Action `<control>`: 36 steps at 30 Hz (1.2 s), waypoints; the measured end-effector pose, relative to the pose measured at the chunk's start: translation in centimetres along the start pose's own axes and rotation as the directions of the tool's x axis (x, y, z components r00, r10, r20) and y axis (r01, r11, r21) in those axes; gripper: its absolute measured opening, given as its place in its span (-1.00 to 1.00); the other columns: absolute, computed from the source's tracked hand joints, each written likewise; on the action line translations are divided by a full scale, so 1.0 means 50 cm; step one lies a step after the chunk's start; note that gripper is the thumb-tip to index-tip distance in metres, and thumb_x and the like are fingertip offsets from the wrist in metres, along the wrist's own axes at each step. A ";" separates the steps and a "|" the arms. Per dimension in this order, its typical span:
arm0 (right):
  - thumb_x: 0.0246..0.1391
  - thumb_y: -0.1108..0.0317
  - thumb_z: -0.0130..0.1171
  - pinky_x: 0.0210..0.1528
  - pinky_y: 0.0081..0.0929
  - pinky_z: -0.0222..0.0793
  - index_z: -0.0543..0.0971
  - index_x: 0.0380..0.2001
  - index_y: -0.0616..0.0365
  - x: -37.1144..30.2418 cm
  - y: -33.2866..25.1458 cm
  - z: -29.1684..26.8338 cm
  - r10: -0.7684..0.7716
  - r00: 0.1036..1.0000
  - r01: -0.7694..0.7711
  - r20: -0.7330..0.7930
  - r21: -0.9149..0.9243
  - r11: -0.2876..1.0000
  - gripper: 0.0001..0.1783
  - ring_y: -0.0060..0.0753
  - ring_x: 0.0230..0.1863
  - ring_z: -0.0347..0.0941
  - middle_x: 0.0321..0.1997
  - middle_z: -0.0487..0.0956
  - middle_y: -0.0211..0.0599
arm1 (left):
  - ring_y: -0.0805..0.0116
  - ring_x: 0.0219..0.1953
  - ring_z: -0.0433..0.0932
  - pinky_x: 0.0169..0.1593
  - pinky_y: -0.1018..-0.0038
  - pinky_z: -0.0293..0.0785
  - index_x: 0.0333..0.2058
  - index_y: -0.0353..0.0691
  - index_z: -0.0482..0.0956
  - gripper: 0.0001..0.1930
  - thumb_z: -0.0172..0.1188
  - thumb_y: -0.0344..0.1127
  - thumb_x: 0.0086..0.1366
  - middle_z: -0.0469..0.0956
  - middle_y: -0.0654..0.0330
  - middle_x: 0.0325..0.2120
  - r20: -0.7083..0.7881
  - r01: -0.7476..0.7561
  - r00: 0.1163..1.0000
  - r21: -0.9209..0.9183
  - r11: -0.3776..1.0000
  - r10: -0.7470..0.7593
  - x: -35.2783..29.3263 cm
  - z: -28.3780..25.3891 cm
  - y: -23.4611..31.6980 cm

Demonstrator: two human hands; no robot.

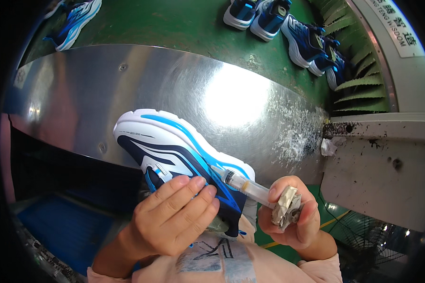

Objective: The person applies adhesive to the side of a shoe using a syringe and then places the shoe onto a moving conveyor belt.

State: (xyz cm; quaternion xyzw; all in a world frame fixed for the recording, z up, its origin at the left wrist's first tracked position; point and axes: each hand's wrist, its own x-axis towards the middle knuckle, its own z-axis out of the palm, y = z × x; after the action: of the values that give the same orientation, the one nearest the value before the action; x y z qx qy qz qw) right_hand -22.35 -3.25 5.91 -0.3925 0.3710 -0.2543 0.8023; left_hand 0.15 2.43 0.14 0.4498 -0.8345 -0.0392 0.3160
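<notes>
A running shoe (172, 127) in navy, white and bright blue is tipped on its side, its sole edge turned up and away from me. My left hand (174, 217) lies over the shoe's upper near the opening, fingers together, gripping it; the thumb is hidden. A clear plastic syringe (254, 189) is in my right hand (309, 225), its tip against or just above the line where the sole meets the upper. The same hand has a crumpled grey-white wad (286, 207) between thumb and fingers, at the syringe's rear end.
Beyond the shoe runs a curved steel ledge (170, 78), scuffed with white residue on its right. Several similar shoes (300, 42) stand on the green surface (174, 28) behind it, beside a green strip curtain (363, 85). A crumpled tissue (332, 146) sits by the stained white panel (373, 174).
</notes>
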 end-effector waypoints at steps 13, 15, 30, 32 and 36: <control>0.00 -0.34 -0.02 -0.51 -0.70 0.15 0.30 -0.07 0.28 -0.071 0.062 -0.099 -0.074 0.996 0.056 0.049 0.299 0.952 -0.19 -0.64 -0.52 0.28 -0.46 0.39 -0.35 | 0.02 -0.11 0.56 0.03 0.09 0.44 -0.35 -0.33 0.58 -0.73 0.21 -0.40 -0.12 0.59 0.01 -0.26 0.088 0.040 0.995 0.025 0.999 -0.043 0.039 -0.011 0.008; 0.00 -0.34 -0.03 -0.51 -0.70 0.16 0.30 -0.07 0.28 -0.073 0.076 -0.116 -0.094 0.994 0.074 0.047 0.324 0.943 -0.19 -0.64 -0.53 0.28 -0.47 0.38 -0.35 | 0.01 -0.11 0.56 0.03 0.09 0.44 -0.34 -0.33 0.57 -0.72 0.21 -0.40 -0.12 0.59 0.01 -0.26 0.111 0.048 0.992 0.032 0.998 -0.051 0.052 -0.015 0.009; 0.02 -0.35 -0.06 -0.58 -0.72 0.07 0.28 -0.06 0.31 -0.069 0.158 -0.173 -0.196 0.981 0.167 0.010 0.477 0.863 -0.17 -0.66 -0.60 0.19 -0.51 0.39 -0.34 | -0.02 -0.14 0.57 0.05 0.09 0.43 -0.28 -0.39 0.58 -0.64 0.23 -0.38 -0.14 0.59 -0.02 -0.29 0.240 0.065 0.967 0.079 0.995 -0.083 0.124 -0.012 0.007; 0.03 -0.34 -0.06 -0.57 -0.71 0.08 0.28 -0.05 0.31 -0.075 0.164 -0.180 -0.180 0.983 0.147 0.028 0.463 0.874 -0.17 -0.68 -0.59 0.19 -0.51 0.40 -0.34 | -0.04 -0.13 0.56 0.05 0.07 0.42 -0.26 -0.41 0.56 -0.61 0.25 -0.36 -0.13 0.58 -0.03 -0.28 0.268 0.054 0.961 0.073 0.996 -0.072 0.133 -0.013 0.005; 0.06 -0.33 -0.10 -0.51 -0.72 0.11 0.26 0.00 0.26 -0.083 0.170 -0.160 -0.205 0.979 0.188 -0.017 0.476 0.859 -0.19 -0.70 -0.54 0.20 -0.47 0.42 -0.36 | -0.04 -0.08 0.53 0.06 0.11 0.41 -0.23 -0.41 0.55 -0.58 0.26 -0.34 -0.13 0.56 -0.04 -0.24 0.330 0.025 0.942 0.092 0.995 -0.054 0.158 -0.015 0.000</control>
State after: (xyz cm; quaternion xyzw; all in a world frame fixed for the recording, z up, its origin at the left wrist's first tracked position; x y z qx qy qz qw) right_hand -30.19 0.89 -2.74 -0.2239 0.2416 -0.4109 0.8501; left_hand -2.56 -3.54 4.63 0.4667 -0.8674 -0.0849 0.1503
